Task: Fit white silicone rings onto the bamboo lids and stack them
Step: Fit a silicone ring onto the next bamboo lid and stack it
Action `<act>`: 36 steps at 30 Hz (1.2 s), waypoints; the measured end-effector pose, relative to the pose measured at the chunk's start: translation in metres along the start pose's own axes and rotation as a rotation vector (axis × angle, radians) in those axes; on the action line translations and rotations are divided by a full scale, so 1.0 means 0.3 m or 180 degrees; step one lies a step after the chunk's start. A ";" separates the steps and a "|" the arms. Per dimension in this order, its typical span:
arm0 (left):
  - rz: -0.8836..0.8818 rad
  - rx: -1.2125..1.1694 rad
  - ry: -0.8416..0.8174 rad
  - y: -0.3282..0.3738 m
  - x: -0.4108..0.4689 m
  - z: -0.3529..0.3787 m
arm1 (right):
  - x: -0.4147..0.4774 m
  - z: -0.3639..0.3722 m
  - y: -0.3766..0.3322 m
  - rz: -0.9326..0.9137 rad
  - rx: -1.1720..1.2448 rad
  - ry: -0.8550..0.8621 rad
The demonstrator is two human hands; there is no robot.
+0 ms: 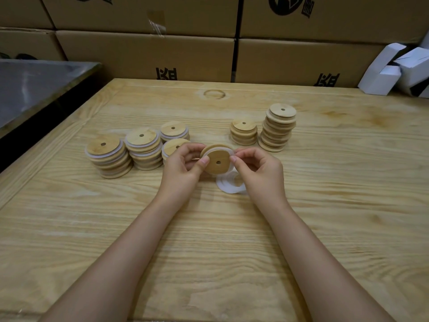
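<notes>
I hold a round bamboo lid with a centre hole above the wooden table, tilted toward me. A white silicone ring sits partly around its upper rim. My left hand grips the lid's left edge and my right hand pinches the ring at the lid's right edge. Loose white rings lie on the table under my hands. Several stacks of ringed lids stand to the left. Two stacks of bare lids stand to the right.
Cardboard boxes form a wall behind the table. White folded cartons lie at the back right. A grey metal surface adjoins the table's left side.
</notes>
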State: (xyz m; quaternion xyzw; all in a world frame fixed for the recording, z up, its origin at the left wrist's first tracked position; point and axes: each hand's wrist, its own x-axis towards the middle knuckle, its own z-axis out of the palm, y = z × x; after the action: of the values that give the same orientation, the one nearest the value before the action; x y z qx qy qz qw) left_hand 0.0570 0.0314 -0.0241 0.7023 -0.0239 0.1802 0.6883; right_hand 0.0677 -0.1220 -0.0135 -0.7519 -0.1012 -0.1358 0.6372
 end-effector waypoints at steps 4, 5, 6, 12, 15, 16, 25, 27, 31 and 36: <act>-0.0093 -0.0054 0.0068 -0.001 0.002 -0.001 | 0.002 0.002 0.004 0.0109 -0.0033 0.0038; -0.0119 -0.0080 0.0077 -0.001 0.003 -0.001 | 0.003 0.002 0.004 0.0153 -0.0005 0.0042; -0.0135 -0.0102 0.0085 0.000 0.003 -0.001 | 0.004 0.001 0.004 0.0196 0.0031 0.0046; -0.0132 -0.0168 0.0080 0.007 0.000 0.004 | 0.012 -0.003 0.005 0.0364 0.0192 0.0046; -0.0184 -0.0161 0.0051 0.011 0.000 0.000 | 0.014 -0.008 0.005 0.0411 0.0265 -0.0028; -0.0208 -0.0168 0.0028 0.013 0.001 -0.001 | 0.016 -0.011 0.006 0.0443 0.0313 -0.0040; -0.0444 -0.0582 0.0140 0.022 0.000 -0.001 | 0.018 -0.026 0.004 0.0464 0.0463 -0.0322; -0.0492 -0.0647 0.0134 0.021 0.001 -0.002 | 0.018 -0.029 0.002 0.0430 0.0474 -0.0353; -0.0495 -0.0646 0.0092 0.019 0.001 -0.004 | 0.016 -0.028 0.001 0.0344 0.0369 -0.0361; -0.0341 -0.0439 0.0133 0.026 -0.008 0.010 | 0.021 -0.025 0.010 0.0364 0.0072 -0.0143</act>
State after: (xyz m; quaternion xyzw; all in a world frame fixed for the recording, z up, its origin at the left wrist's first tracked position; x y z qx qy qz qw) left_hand 0.0533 0.0274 -0.0172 0.6496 0.0157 0.1557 0.7440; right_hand 0.0740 -0.1301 -0.0131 -0.7521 -0.0738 -0.0811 0.6499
